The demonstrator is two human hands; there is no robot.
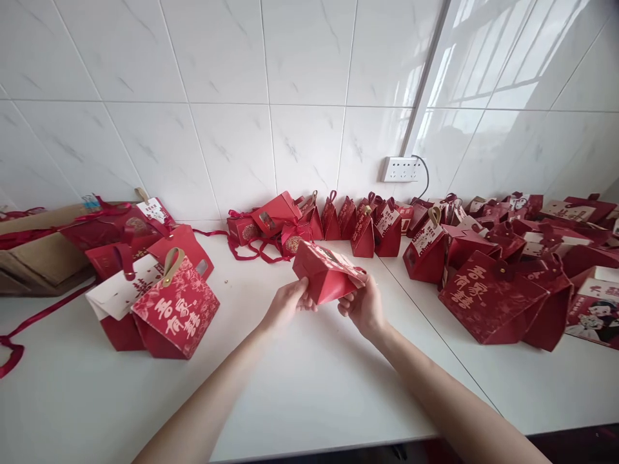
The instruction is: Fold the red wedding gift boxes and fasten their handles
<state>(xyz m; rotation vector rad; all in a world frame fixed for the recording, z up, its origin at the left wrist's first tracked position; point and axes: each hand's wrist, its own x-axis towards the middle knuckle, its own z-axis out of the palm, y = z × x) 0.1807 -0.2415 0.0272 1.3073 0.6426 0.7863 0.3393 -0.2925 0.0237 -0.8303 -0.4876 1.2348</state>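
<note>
Between my two hands, a red paper gift box (pixel 329 274) is held tilted above the white tabletop, with a pale printed panel on its upper side. My left hand (pixel 289 303) grips its left lower edge, thumb in front and fingers curled beneath. At the box's right end, my right hand (pixel 363 308) is closed on the corner, its fingers bent under. Behind the held box lie small red boxes with ribbon (pixel 294 241). To the left stand two larger boxes, one a red gift box with gold lettering (pixel 176 309) and a strap loop.
Many red gift boxes (pixel 493 296) crowd the right side. A brown cardboard box (pixel 43 264) with red boxes and ribbon is at far left. Small peaked boxes (pixel 362 232) line the tiled wall (pixel 217 148). A power strip (pixel 403 170) is mounted there. The white table (pixel 309 399) ends in front.
</note>
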